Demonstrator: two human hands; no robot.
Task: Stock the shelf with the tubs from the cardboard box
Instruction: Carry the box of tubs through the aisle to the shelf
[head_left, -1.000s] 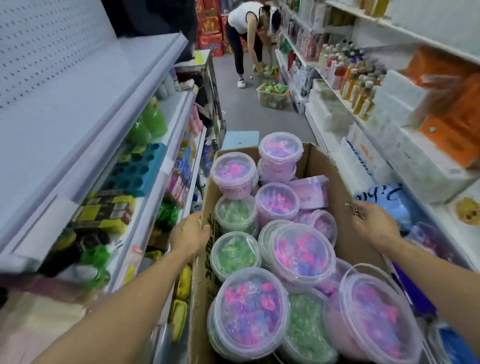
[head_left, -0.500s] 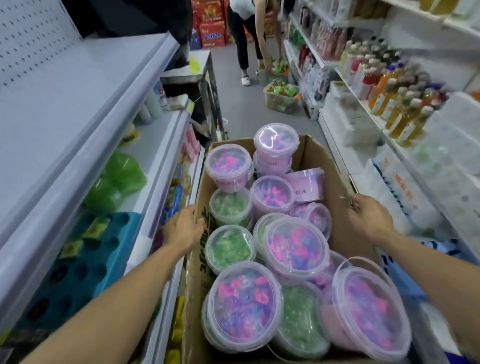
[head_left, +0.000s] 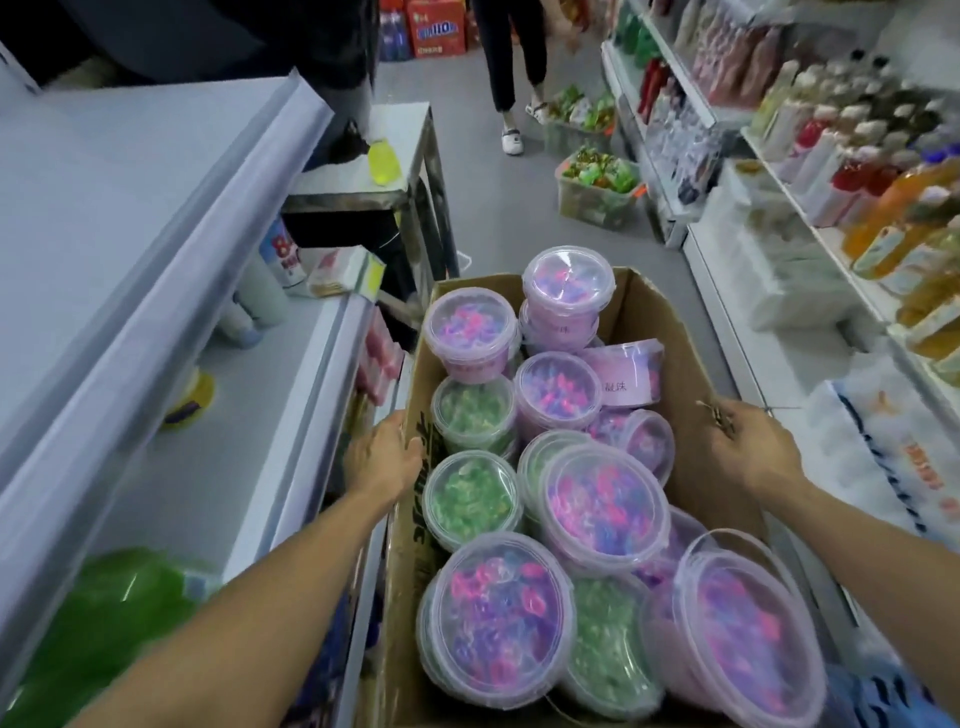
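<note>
Roughly eleven tubs (head_left: 602, 506), one cardboard box (head_left: 670, 332)

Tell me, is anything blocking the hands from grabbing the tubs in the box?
Nothing visible does. The cardboard box is open-topped, the tubs lie uncovered, and the left hand and right hand grip its sides.

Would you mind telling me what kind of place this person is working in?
Most likely a shop aisle: shelving on both sides, with rows of bottles on the right, a cardboard box of tubs for stocking, and a basket of packets on the floor.
</note>
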